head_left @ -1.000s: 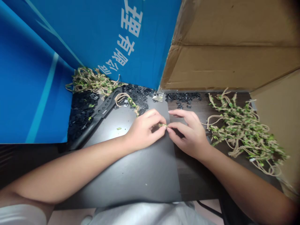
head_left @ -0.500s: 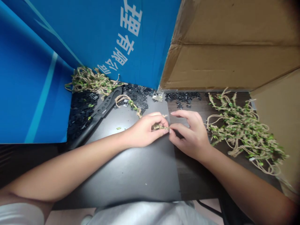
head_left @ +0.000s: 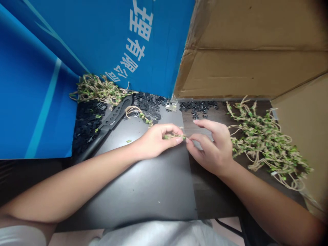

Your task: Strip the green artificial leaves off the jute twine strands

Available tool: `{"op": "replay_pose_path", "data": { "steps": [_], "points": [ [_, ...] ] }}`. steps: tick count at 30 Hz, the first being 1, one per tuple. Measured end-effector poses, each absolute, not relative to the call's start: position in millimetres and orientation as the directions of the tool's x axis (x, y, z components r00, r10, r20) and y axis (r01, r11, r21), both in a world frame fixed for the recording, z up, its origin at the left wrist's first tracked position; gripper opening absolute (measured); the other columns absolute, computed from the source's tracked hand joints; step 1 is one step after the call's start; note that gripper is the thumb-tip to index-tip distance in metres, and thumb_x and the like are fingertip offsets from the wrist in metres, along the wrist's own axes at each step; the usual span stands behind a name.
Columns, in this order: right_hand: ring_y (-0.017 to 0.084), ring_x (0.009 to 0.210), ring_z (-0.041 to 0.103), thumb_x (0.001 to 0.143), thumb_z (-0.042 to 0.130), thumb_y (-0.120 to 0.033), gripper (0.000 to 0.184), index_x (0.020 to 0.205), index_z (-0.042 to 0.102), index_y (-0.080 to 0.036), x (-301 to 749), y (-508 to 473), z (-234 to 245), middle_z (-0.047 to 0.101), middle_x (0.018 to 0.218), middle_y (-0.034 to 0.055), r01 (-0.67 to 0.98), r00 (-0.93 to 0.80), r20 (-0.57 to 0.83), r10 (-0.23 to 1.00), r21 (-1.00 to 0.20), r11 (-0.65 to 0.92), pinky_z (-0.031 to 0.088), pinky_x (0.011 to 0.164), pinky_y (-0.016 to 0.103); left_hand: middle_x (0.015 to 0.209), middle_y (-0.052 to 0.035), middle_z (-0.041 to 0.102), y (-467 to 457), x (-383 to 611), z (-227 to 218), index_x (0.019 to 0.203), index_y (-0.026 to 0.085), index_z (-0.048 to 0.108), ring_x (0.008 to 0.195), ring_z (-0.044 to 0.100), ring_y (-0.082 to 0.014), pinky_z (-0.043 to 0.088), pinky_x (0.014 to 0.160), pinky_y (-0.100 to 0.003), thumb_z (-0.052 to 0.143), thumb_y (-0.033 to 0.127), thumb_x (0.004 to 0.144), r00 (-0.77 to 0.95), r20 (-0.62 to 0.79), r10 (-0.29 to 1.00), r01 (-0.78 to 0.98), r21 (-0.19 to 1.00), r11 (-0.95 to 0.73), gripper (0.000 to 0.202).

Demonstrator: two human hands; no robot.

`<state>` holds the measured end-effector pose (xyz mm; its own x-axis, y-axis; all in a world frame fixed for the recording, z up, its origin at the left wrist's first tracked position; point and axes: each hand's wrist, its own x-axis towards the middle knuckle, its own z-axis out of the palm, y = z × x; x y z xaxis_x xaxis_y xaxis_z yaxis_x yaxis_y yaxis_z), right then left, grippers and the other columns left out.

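Note:
My left hand (head_left: 161,140) is closed around a tan twine cord with small green leaves (head_left: 170,136), pinching it between thumb and fingers. The cord's other part trails out behind the hand, ending in a loop of bare twine (head_left: 132,108) on the grey mat (head_left: 153,184). With thumb and index finger pinched, my right hand (head_left: 214,145) grips the cord's near end right beside the left fingertips; its upper finger is held apart. To the right lies a large heap of similar leafy twine cords (head_left: 269,143).
Another heap of leafy cords (head_left: 98,89) sits at the back left. A black-handled tool (head_left: 115,114) leans over many small black pieces (head_left: 87,119). Blue panels (head_left: 107,37) and a cardboard wall (head_left: 251,71) enclose the back and sides. A small clear packet (head_left: 171,106) lies at the back.
My right hand has shifted slightly right, its upper finger drawn away from the left hand. More of the leafy cord shows between the left fingers. The view has shifted slightly.

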<state>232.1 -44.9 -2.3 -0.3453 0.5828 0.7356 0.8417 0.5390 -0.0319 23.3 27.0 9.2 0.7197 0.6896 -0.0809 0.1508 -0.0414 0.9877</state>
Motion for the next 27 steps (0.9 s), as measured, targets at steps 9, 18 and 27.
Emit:
{"op": "replay_pose_path", "data": {
  "steps": [9, 18, 27],
  "points": [
    [0.028, 0.106, 0.068, 0.085, 0.078, -0.021, 0.025, 0.107, 0.065, -0.021, 233.0, -44.6, -3.8, 0.069, 0.123, 0.0131, 0.837, -0.378, 0.703, 0.603, -0.020, 0.547, 0.057, 0.089, 0.042, 0.096, -0.0045, 0.070, 17.6, 28.0, 2.9, 0.095, 0.016, 0.073, 0.088, 0.062, -0.0152, 0.047, 0.079, -0.028, 0.068, 0.029, 0.092, 0.595, 0.019, 0.803, 0.158, 0.978, -0.140, 0.014],
    [0.026, 0.104, 0.068, 0.082, 0.078, -0.014, 0.022, 0.100, 0.066, -0.020, 228.7, -41.9, -4.6, 0.068, 0.123, 0.0137, 0.824, -0.298, 0.728, 0.618, -0.130, 0.551, 0.058, 0.087, 0.042, 0.096, -0.0042, 0.068, 13.0, 31.0, 4.5, 0.095, 0.016, 0.072, 0.086, 0.061, -0.0145, 0.048, 0.079, -0.028, 0.069, 0.027, 0.091, 0.595, -0.004, 0.804, 0.136, 0.986, -0.096, 0.012],
    [0.024, 0.100, 0.065, 0.081, 0.073, -0.007, 0.020, 0.095, 0.064, -0.020, 225.5, -40.7, -6.0, 0.065, 0.120, 0.0136, 0.783, -0.261, 0.713, 0.651, -0.238, 0.574, 0.059, 0.085, 0.042, 0.089, -0.0010, 0.062, 10.0, 31.9, 4.9, 0.094, 0.017, 0.070, 0.083, 0.059, -0.0126, 0.045, 0.076, -0.026, 0.067, 0.017, 0.089, 0.575, 0.207, 0.792, 0.241, 0.882, -0.406, 0.005]
  ]
}}
